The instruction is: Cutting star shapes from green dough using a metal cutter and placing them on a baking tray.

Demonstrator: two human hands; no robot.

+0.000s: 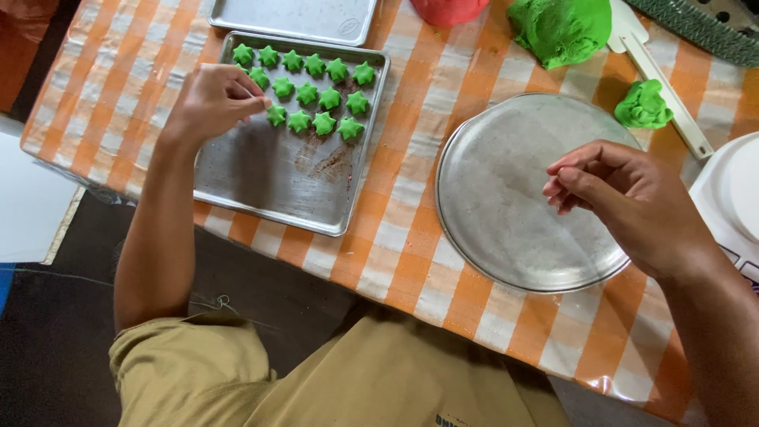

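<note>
- My left hand (213,101) is over the upper left of the rectangular baking tray (261,182), fingers pinched together at the end of the third row of green star-shaped dough pieces (316,88); it looks as if I'm pinching one of them, though my fingers hide the spot, so I can't say for sure.
- The stars sit in three rows filling the far part of the tray; the near part is bare metal with a few brownish smears.
- The tray's long axis runs away from me, tilted a little to the right, and it lies on the bench (411,237) under an orange-and-white checked cloth.
- My right hand (624,198) hovers over the right edge of the round metal pan (506,229), fingers loosely curled, gripping nothing I can see.
- Beyond the round pan: a big lump of green dough (561,30), a small green scrap (643,105) and a white scraper (660,83) slanting between them.
- A second flat tray (292,17) lies just past the first, and a red lump (447,9) sits at the top edge.
- A white container (731,198) stands at the far right, close to my right wrist.
</note>
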